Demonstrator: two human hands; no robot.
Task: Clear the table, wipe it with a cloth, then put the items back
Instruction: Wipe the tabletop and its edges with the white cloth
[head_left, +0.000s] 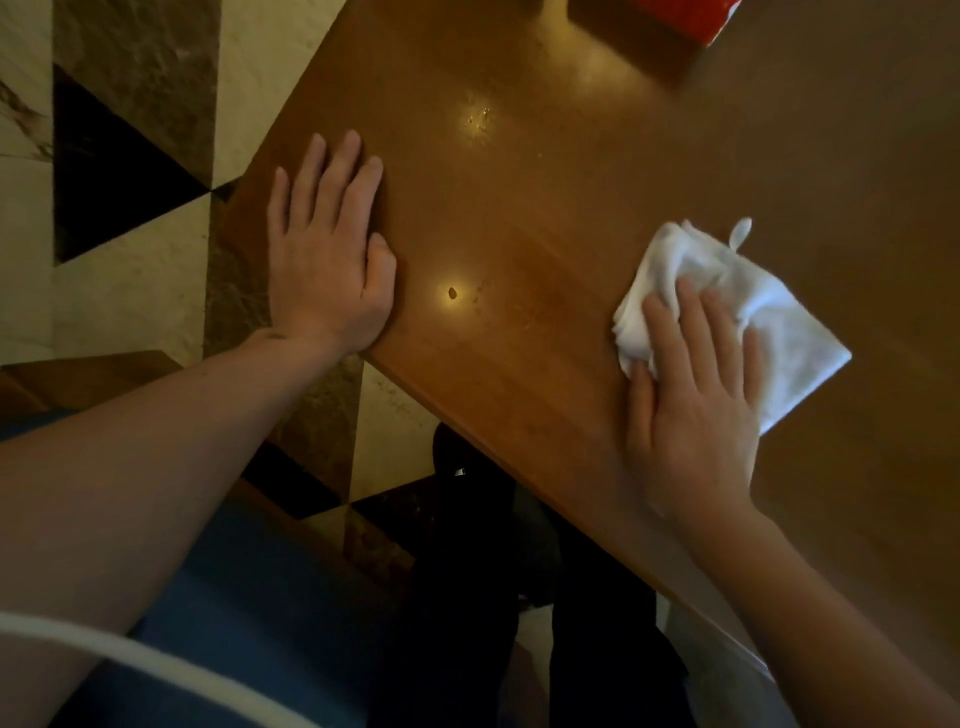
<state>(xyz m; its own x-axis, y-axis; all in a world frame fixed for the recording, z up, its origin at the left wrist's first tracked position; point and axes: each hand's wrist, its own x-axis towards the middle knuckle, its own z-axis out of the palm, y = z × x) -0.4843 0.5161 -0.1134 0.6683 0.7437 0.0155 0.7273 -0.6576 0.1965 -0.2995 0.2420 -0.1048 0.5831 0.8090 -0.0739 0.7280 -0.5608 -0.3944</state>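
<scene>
A brown wooden table (545, 218) runs diagonally through the head view. My left hand (327, 249) rests flat on its near left corner, fingers straight. My right hand (696, 395) presses a white cloth (779, 322) onto the tabletop near the front edge, fingers spread over the cloth's near part. A small dark crumb (452, 293) lies between the two hands, inside a bright glare spot. Further up, small wet spots (479, 117) glisten on the wood.
A red box (675, 18) sits at the table's far edge, cut off by the frame. Patterned marble floor (130, 156) lies left of the table. A wooden chair edge (88, 374) and my blue clothing (249, 623) are below the left arm.
</scene>
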